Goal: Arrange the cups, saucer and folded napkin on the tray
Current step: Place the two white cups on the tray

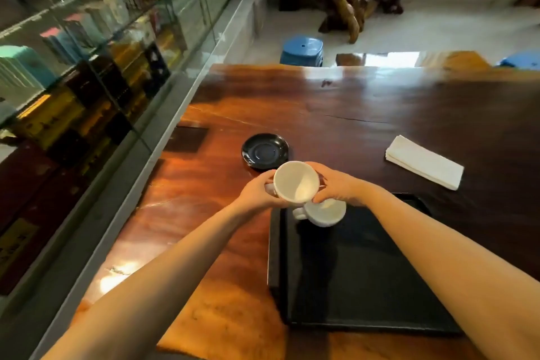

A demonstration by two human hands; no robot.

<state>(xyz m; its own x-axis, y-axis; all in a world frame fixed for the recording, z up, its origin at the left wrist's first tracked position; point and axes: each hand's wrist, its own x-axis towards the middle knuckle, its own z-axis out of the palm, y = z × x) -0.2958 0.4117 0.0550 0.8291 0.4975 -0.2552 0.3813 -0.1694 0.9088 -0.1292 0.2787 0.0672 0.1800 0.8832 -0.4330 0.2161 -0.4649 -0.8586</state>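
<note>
Both hands on one white cup [296, 181] — the left hand [258, 191] wraps its handle side, the right hand [336, 185] pinches the opposite rim, the cup raised over the black tray's [365, 286] far-left corner and showing an empty bowl. A second white cup [324, 212] stands on the tray, partly hidden beneath. The black saucer [264, 150] and folded napkin [423, 161] lie on the wooden table [350, 105] — off the tray.

Wooden table [365, 102]: black saucer [265, 151], folded napkin [423, 161], black tray [365, 286].
</note>
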